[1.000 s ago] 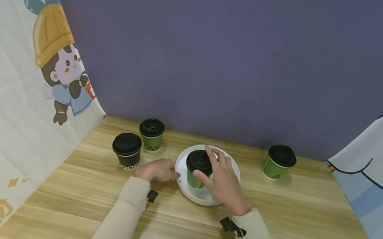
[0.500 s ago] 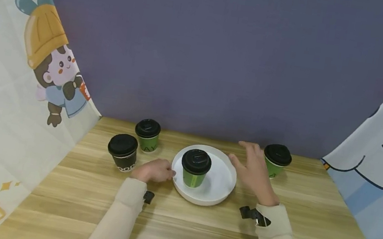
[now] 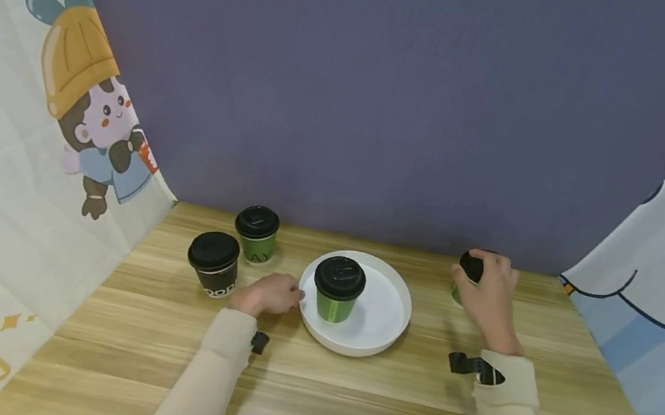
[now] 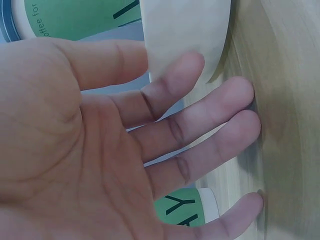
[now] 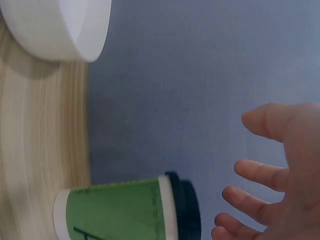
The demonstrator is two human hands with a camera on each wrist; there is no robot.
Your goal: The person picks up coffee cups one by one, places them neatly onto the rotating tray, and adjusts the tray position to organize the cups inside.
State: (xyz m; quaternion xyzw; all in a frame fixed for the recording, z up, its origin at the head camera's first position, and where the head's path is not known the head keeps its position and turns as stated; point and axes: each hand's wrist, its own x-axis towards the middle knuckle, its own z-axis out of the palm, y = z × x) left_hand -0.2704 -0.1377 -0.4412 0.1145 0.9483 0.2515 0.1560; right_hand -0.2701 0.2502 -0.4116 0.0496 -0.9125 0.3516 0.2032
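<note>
My left hand (image 3: 269, 293) pinches the left rim of a round white tray (image 3: 381, 312). In the left wrist view the thumb meets the rim's edge, and the index finger lies on the outer wall (image 4: 185, 30). A green paper coffee cup (image 3: 334, 308) with a black lid stands upright in the tray, left of its middle. At the right, my right hand (image 3: 489, 295) is over another lidded green coffee cup (image 5: 120, 210), partly hiding it in the head view. The right wrist view has its fingers spread and apart from the lid.
Left of the tray stand a black lidded cup (image 3: 214, 265) and, behind it, a green lidded cup (image 3: 256, 235). A dark blue-grey backdrop (image 3: 349, 95) rises behind the wooden table (image 3: 341, 410). Printed cloths hang at both sides.
My right hand has left the cup in the tray and moved right, to the cup at the far right. The left hand still holds the tray's rim.
</note>
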